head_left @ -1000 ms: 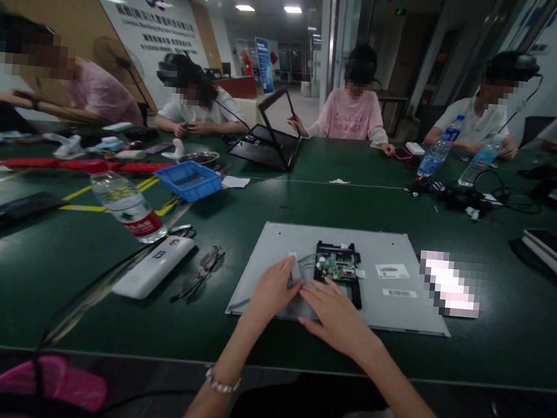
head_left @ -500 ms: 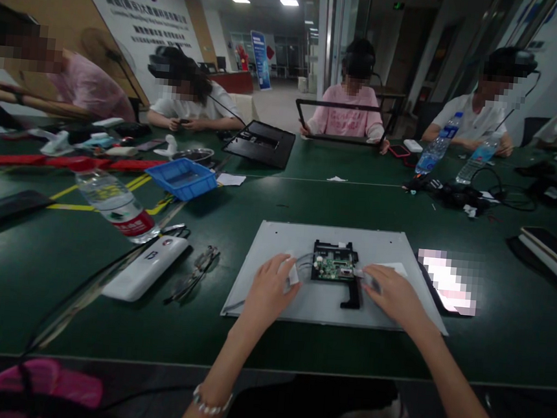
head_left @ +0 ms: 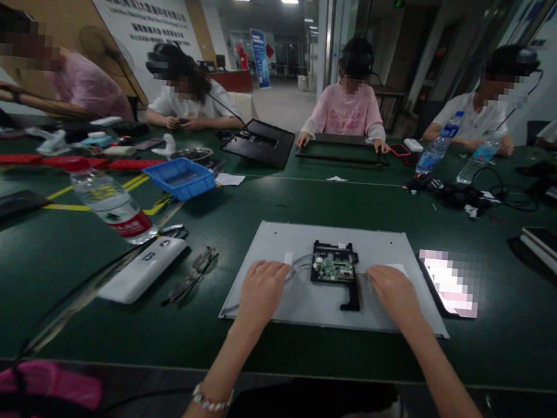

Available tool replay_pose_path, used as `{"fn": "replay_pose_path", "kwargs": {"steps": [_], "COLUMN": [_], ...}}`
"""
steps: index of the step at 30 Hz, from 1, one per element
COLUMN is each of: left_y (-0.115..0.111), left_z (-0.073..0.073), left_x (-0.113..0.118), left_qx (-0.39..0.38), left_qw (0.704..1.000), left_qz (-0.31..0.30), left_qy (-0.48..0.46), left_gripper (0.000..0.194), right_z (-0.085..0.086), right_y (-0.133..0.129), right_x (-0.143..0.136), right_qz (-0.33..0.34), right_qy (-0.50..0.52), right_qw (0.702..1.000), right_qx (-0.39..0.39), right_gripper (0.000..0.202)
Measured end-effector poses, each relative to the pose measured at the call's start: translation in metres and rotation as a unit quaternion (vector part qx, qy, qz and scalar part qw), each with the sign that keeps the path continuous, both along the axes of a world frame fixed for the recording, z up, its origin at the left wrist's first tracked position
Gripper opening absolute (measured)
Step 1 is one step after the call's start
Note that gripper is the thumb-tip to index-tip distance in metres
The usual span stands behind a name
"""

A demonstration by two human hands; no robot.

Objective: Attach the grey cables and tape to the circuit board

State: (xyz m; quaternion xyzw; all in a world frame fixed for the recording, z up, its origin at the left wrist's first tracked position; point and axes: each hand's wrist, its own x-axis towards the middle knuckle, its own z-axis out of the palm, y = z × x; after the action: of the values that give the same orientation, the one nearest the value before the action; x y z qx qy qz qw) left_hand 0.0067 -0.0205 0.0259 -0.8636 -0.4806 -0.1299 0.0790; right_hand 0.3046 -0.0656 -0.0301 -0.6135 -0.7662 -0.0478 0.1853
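Observation:
A green circuit board in a black plastic frame rests on a light grey metal panel in front of me. Thin grey cables run from the board's left side to my left hand, whose fingers are curled closed over them. On the other side, my right hand is closed in a pinch beside the frame. Something thin and pale reaches its fingertips, too small to name. A small white tape piece sticks to the panel by my left fingers.
A lit phone touches the panel's right side. Left lie eyeglasses, a white power bank, a water bottle and a blue tray. Across the table, a person's hands hold a black frame. Several other people sit around.
My left hand has shifted slightly left and down, its fingers now curled in. My right fingers have drawn together. The person opposite has lowered the black frame onto the table.

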Motion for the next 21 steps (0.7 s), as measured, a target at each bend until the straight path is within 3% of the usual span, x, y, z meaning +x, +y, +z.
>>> {"fn": "replay_pose_path", "kwargs": {"steps": [7, 11, 17, 21], "left_y": [0.012, 0.012, 0.023, 0.043], "left_z": [-0.007, -0.010, 0.002, 0.002], "left_x": [-0.017, -0.022, -0.004, 0.031], "left_qx": [-0.002, -0.020, -0.035, -0.097], "left_qw": [1.000, 1.000, 0.997, 0.983], "left_qz": [0.015, 0.011, 0.007, -0.051], "left_qy": [-0.016, -0.015, -0.067, -0.148], "left_gripper": [0.025, 0.023, 0.024, 0.048], "right_z": [-0.013, -0.003, 0.038, 0.038], "right_y": [-0.010, -0.006, 0.042, 0.080], "right_x": [0.021, 0.012, -0.014, -0.028], "right_qz": [-0.027, -0.019, 0.018, 0.027], "right_qy": [0.014, 0.080, 0.104, 0.066], "right_qw": [1.000, 0.997, 0.994, 0.995], "right_qx": [0.000, 0.002, -0.033, -0.076], "right_gripper": [0.028, 0.032, 0.032, 0.029]}}
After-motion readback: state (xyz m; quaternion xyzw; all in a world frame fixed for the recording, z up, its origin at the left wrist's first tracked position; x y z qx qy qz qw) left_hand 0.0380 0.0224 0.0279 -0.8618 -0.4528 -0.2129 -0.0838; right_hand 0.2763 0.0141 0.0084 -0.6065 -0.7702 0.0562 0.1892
